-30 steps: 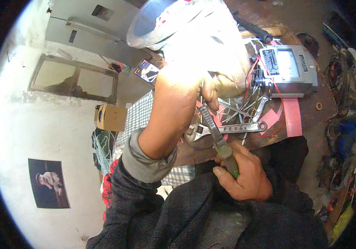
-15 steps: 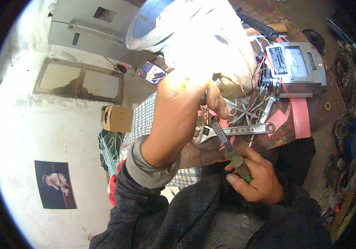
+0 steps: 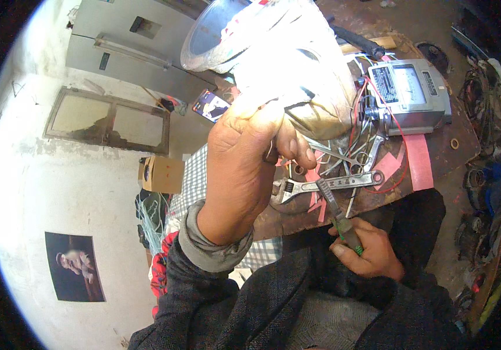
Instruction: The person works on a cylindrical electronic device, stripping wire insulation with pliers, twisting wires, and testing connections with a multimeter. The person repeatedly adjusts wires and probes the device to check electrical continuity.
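Pliers (image 3: 337,217) with green-sleeved handles lie in the right hand (image 3: 366,252), whose fingers are closed round the handles; the metal nose points up and away, its tip just over the adjustable wrench (image 3: 326,185) on the brown bench (image 3: 437,169). Left hand (image 3: 250,169), raised near the camera, is curled round the lower edge of a large, overexposed whitish wrapped object (image 3: 288,70); what the wrapping covers cannot be told. Grey rectangular meter (image 3: 411,93) with a pale dial window and a dark label plate at its left stands at the bench's far right, red and white wires (image 3: 367,125) beside it. Pink strips (image 3: 418,169) lie flat below the meter. Brown cardboard box (image 3: 160,175) sits on the floor at left; a dark rectangular picture (image 3: 74,265) lies lower left.
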The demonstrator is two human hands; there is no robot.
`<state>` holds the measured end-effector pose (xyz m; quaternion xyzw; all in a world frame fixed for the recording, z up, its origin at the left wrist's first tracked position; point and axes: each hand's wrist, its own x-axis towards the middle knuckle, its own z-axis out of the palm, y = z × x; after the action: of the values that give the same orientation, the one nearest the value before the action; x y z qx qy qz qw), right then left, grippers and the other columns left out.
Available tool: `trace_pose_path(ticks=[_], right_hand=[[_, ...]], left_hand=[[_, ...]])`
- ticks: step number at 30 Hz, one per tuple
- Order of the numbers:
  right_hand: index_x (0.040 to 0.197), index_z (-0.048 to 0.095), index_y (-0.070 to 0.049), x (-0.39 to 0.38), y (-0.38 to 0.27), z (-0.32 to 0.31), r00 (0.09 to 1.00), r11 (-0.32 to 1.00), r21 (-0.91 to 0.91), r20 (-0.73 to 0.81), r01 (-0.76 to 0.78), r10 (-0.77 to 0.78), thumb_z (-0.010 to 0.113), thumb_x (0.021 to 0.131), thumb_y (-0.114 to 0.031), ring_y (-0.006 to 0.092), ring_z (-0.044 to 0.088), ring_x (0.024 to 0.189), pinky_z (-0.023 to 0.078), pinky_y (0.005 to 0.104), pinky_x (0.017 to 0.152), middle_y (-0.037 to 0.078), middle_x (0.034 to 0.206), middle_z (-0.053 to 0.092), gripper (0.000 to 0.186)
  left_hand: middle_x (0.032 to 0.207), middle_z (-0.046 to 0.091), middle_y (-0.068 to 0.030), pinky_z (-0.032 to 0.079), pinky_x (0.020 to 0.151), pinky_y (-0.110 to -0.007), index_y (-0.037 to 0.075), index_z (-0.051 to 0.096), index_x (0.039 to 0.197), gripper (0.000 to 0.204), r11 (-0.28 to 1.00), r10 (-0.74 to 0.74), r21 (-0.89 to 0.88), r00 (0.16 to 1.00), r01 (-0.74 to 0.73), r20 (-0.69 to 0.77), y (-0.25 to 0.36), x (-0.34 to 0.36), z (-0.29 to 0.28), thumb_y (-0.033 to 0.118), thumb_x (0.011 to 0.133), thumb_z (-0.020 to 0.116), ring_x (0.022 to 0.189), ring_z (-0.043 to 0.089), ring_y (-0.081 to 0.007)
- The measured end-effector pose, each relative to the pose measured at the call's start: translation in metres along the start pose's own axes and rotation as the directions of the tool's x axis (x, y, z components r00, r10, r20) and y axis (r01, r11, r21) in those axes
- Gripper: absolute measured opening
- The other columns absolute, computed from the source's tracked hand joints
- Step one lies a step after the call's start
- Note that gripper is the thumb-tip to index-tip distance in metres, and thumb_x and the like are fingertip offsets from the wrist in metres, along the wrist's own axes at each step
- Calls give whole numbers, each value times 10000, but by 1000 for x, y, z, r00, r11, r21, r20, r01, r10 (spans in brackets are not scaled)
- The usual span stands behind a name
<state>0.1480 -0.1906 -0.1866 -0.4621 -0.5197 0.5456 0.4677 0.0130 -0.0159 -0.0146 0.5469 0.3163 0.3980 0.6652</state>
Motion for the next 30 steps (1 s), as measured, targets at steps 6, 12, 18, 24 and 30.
trace_pose_path(ticks=[6, 12, 18, 24, 30], right_hand=[[1006, 749, 35, 3, 8, 4, 999, 999, 40, -32, 13, -12, 728, 901, -174, 304, 733, 1020, 562, 398, 914, 178, 1126, 738, 234], [1168, 725, 10, 5, 21, 3, 1000, 999, 34, -11, 2, -2, 750, 906, -263, 377, 713, 1080, 559, 428, 956, 241, 1183, 703, 379], [1174, 727, -11, 0, 30, -4, 999, 997, 76, 27, -29, 27, 755, 905, -276, 380, 716, 1060, 562, 433, 959, 227, 1178, 708, 379], [1167, 722, -16, -3, 24, -10, 1000, 999, 41, -1, -15, 15, 756, 908, -303, 380, 719, 1005, 572, 425, 909, 204, 1129, 710, 388], [1083, 712, -13, -15, 15, -12, 999, 999, -45, -35, -27, 25, 761, 907, -326, 403, 686, 912, 557, 457, 819, 211, 1008, 669, 362]], left_hand=[[681, 478, -6, 484, 642, -363, 105, 454, 796, 316, 992, -20, 121, 997, 28, -72, 6, 0, 7, 190, 1100, 450, 634, 560, -180], [675, 471, -9, 485, 643, -360, 97, 461, 827, 280, 983, 10, 183, 999, 0, -52, 2, 1, 9, 177, 1095, 447, 609, 566, -185], [682, 548, -98, 580, 647, -396, -78, 481, 1298, 310, 965, 84, 253, 995, -67, -55, -12, -4, 8, 172, 1114, 467, 642, 651, -262], [684, 572, -115, 579, 646, -391, -52, 494, 1212, 226, 932, 107, 353, 993, -86, -42, -15, -3, 11, 141, 1117, 426, 639, 674, -269], [754, 489, -28, 493, 686, -345, -73, 504, 1322, 348, 828, 116, 552, 993, -98, 2, -15, -9, 2, 183, 1096, 438, 677, 547, -192]])
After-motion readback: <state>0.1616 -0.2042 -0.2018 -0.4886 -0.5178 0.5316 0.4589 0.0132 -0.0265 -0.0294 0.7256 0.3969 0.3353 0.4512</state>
